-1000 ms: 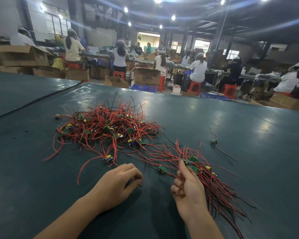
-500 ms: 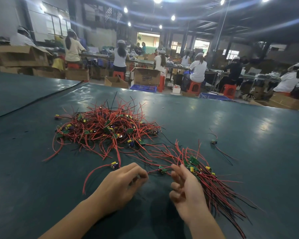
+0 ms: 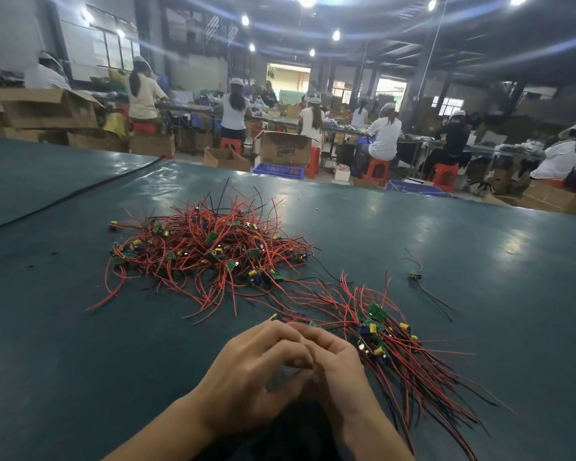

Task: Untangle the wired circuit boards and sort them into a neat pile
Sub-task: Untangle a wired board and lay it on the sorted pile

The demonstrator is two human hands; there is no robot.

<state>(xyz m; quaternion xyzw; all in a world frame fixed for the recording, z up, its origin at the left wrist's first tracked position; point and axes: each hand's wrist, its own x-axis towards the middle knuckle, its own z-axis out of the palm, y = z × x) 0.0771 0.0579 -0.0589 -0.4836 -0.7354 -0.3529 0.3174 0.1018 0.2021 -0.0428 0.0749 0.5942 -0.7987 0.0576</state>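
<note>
both hands meet low in the middle of the view, just above the dark green tabletop. the left hand comes in from the lower left with its fingers curled and close together, and the right hand faces it with its fingers curled the same way, so the tips of the two hands touch. a small yellow part of one wired board shows just past the left fingertips, and thin red and black wires run from there toward the right, but the hands hide the rest, so i cannot tell whether either hand pinches that board or its wires. just right of the right hand lies the sorted pile, its green boards bunched at the top and its red and black wires fanned down toward the lower right. farther back and to the left sits the tangled heap, a loose mound of red wire dotted with green boards and yellow parts. a few wires stretch between heap and pile. one lone board lies well apart to the right with its wires trailing. beyond the tabletop, seated workers on red stools face long benches, with a cardboard box and a blue crate on the floor.
</note>
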